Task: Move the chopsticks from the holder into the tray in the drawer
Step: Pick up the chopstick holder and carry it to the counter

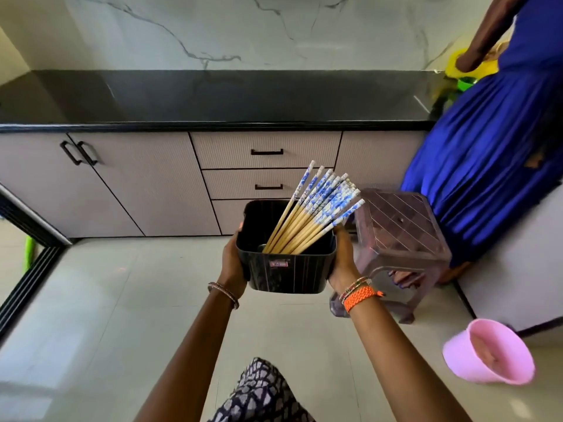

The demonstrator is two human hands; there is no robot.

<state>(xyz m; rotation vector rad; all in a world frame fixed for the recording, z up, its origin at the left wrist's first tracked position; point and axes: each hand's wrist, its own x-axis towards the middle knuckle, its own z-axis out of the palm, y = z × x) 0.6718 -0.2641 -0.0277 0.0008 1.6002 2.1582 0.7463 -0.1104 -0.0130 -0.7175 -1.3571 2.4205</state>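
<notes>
We are carrying the black plastic holder [286, 260] at centre frame, our left hand [233, 263] and right hand [342, 263] each with fingers wrapped around a side wall, pressing it between them, so we judge the task is only starting: the drawers are shut and no tray is showing. The chopsticks [310, 214], bare wood below and glossy blue-and-white floral above, are leaning in a fan toward the upper right inside this square, ribbed, rounded-cornered bin. Next we are probably needing to free a hand and pull the top drawer [266, 150] by its slim black handle.

chopsticks [316, 214] in holder [286, 269], stool [402, 239] right
</notes>
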